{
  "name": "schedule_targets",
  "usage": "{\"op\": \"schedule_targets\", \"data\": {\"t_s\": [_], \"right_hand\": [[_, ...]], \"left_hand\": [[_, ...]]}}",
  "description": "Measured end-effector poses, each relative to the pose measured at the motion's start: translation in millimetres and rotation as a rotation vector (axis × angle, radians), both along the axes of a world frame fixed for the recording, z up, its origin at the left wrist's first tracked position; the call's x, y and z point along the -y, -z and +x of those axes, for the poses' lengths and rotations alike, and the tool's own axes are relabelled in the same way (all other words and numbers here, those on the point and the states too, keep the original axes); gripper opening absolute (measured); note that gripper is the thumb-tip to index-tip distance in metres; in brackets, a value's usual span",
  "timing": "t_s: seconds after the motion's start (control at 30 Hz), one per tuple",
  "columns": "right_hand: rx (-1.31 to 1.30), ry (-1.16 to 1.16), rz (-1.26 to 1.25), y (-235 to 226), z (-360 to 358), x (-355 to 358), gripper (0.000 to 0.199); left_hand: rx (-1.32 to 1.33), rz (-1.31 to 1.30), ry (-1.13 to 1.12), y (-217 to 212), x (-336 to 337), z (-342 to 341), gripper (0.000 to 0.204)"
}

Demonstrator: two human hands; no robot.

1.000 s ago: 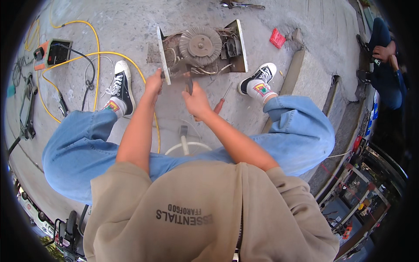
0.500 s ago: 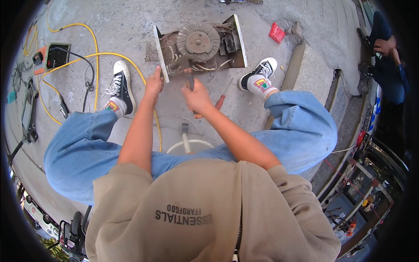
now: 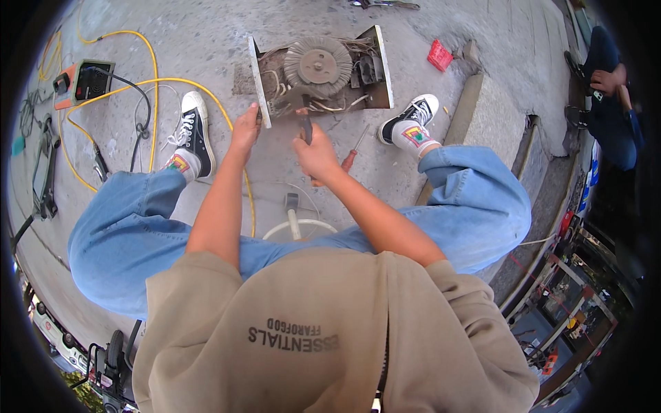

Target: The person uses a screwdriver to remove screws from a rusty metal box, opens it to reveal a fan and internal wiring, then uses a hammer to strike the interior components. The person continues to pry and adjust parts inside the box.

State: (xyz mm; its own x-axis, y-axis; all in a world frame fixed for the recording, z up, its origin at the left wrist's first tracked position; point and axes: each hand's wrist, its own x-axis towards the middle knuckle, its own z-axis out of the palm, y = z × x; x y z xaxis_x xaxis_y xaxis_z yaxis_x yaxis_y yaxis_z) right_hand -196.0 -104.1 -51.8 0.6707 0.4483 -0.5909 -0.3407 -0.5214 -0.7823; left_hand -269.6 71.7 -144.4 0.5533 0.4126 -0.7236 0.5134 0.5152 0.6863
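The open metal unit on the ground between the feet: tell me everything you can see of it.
The unit is a rusty, dusty open frame lying on the concrete, with a pale flat plate at each end. Inside sit a round ribbed coil, loose wires and a dark block by the right plate. The left hand grips the left plate's lower corner. The right hand pokes a dark-handled tool into the wiring.

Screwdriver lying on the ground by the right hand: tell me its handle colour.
Red, on the screwdriver; the head view shows it best.
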Motion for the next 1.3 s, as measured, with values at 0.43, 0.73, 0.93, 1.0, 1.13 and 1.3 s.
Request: {"op": "schedule_targets", "data": {"t_s": [0.43,0.73,0.93,1.0,1.13,1.3], "right_hand": [[-0.143,-0.281,-0.193,-13,-10,42,0.015],[0.063,-0.813,-0.369,21,-20,68,0.015],[0.304,-1.059,-0.506,36,-25,61,0.024],[0.367,-1.079,-0.607,34,-24,52,0.026],[0.482,-1.094,-0.641,18,-20,26,0.029],[0.553,-1.142,-0.558,29,-19,22,0.029]], "left_hand": [[-0.081,0.137,-0.016,29,-3,-1,0.053],[-0.068,0.156,-0.149,37,11,11,0.053],[-0.161,-0.069,-0.218,42,11,16,0.047],[-0.199,-0.152,-0.169,35,5,13,0.054],[-0.181,0.215,0.115,23,4,11,0.073],[-0.142,0.418,0.189,1,7,6,0.062]]}}
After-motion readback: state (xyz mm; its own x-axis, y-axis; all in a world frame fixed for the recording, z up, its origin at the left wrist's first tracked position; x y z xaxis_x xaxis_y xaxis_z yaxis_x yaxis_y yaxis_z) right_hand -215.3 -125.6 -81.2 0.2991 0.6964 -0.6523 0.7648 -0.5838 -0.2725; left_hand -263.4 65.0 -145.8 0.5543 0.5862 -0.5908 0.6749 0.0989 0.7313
